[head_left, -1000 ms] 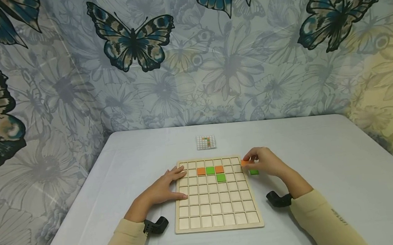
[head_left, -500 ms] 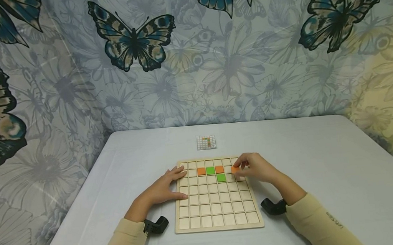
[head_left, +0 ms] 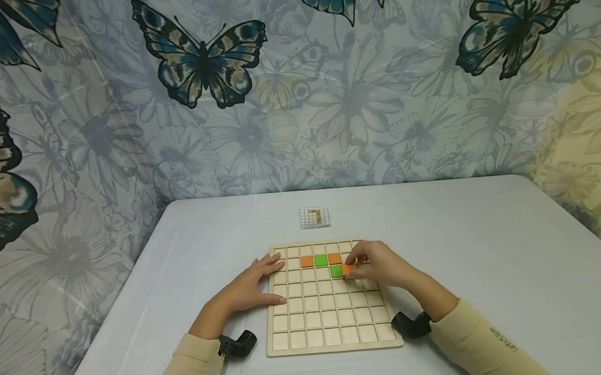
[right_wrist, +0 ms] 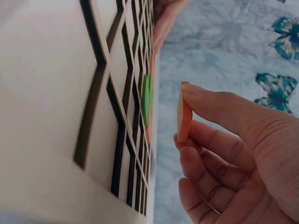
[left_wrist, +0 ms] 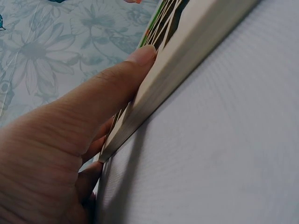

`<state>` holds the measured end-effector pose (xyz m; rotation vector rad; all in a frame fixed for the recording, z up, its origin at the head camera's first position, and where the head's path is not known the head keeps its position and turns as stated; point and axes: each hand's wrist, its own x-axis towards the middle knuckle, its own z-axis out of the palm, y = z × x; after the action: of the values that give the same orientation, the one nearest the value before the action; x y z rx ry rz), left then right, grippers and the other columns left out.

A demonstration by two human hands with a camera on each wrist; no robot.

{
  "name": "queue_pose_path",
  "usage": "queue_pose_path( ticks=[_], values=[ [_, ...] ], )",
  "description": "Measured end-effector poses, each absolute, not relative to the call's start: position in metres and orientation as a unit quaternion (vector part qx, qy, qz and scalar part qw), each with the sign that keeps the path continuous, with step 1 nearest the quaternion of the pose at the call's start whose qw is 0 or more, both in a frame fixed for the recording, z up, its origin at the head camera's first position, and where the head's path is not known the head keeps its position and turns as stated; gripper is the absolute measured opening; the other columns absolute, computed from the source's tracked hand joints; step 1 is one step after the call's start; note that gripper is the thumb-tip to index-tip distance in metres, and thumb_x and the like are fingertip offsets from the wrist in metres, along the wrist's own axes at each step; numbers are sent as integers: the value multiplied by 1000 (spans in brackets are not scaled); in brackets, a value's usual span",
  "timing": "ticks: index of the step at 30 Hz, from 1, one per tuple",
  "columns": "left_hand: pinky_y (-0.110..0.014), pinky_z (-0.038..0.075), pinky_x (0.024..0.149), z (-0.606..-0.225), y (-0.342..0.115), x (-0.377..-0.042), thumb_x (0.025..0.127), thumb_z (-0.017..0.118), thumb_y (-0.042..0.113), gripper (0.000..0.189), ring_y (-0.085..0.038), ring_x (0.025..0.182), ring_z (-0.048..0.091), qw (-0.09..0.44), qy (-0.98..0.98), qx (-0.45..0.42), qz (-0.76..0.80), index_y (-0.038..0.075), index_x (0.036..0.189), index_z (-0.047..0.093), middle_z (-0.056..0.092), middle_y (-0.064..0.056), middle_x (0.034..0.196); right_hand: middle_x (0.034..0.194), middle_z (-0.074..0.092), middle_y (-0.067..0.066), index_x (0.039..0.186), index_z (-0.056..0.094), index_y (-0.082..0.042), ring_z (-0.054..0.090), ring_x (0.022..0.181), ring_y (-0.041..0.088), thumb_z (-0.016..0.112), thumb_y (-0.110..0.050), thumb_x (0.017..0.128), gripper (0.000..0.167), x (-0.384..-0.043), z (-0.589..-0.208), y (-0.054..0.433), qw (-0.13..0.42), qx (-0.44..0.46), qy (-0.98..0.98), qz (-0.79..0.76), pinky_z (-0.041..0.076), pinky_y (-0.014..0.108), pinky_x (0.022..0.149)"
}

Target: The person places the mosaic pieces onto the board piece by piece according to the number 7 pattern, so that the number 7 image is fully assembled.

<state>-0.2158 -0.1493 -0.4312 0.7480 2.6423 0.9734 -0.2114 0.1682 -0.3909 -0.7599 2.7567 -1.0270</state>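
A wooden grid board [head_left: 332, 320] lies on the table. My right hand [head_left: 383, 263] pinches an orange square tile [right_wrist: 184, 116] between thumb and fingers; in the right wrist view it is held up off the grid. From the head it overlaps the board just right of a green tile [head_left: 336, 271]. In the row behind that tile sit an orange tile [head_left: 307, 261], a green tile [head_left: 320, 260] and another orange tile [head_left: 334, 258]. My left hand [head_left: 247, 287] rests on the board's left edge, thumb [left_wrist: 140, 56] and fingertips spread along the rim.
A small printed card [head_left: 314, 217] with a coloured grid pattern lies behind the board. White cloth covers the table [head_left: 469, 245]. A butterfly-print curtain [head_left: 327, 120] hangs behind it. Black wrist cameras [head_left: 238, 344] sit low beside the board.
My right hand has carried the orange tile leftward from beside the board's right edge to over the grid. The green tile on the table there is now out of sight. My left hand stays put.
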Motion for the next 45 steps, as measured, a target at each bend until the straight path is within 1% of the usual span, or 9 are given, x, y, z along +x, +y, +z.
queue_pose_path(
  ticks=[6, 13, 20, 28, 35, 45],
  values=[
    [-59, 13, 114, -431, -149, -216, 72, 77, 45, 83, -37, 144, 8, 112, 901, 257, 333, 15, 141, 43, 24, -3, 155, 86, 63, -1, 92, 70, -7, 51, 77, 13, 77, -18, 76, 21, -207, -391, 161, 60, -246, 909, -330, 45, 20, 63],
    [-61, 13, 113, -431, -150, -215, 72, 77, 45, 82, -40, 143, 7, 115, 901, 250, 336, 17, 141, 43, 24, -3, 155, 89, 64, -1, 91, 70, -8, 51, 75, 11, 77, -18, 76, 20, -204, -393, 154, 59, -257, 907, -328, 45, 20, 63],
    [-61, 13, 113, -431, -149, -215, 72, 76, 45, 82, -39, 143, 7, 113, 901, 253, 334, 16, 141, 43, 24, -3, 155, 83, 62, 0, 88, 69, -7, 51, 71, 8, 78, -21, 75, 21, -203, -397, 152, 66, -272, 898, -339, 46, 19, 60],
    [-59, 12, 114, -430, -150, -215, 73, 76, 44, 82, -38, 144, 8, 112, 900, 258, 332, 15, 141, 43, 24, -5, 155, 85, 63, -2, 86, 70, -10, 53, 75, 8, 76, -20, 77, 15, -205, -406, 153, 63, -293, 895, -330, 48, 19, 65],
    [-60, 13, 114, -429, -149, -214, 72, 77, 44, 82, -38, 144, 7, 114, 901, 255, 332, 15, 141, 43, 24, -4, 155, 86, 63, -1, 86, 70, -9, 57, 81, 10, 76, -19, 77, 15, -206, -407, 152, 62, -298, 896, -322, 51, 20, 70],
    [-60, 13, 114, -430, -149, -216, 72, 77, 44, 83, -38, 144, 7, 116, 900, 256, 332, 14, 141, 42, 24, -4, 155, 88, 64, -1, 88, 70, -11, 56, 79, 10, 77, -22, 76, 18, -206, -404, 156, 56, -298, 896, -323, 49, 21, 68]
  ],
)
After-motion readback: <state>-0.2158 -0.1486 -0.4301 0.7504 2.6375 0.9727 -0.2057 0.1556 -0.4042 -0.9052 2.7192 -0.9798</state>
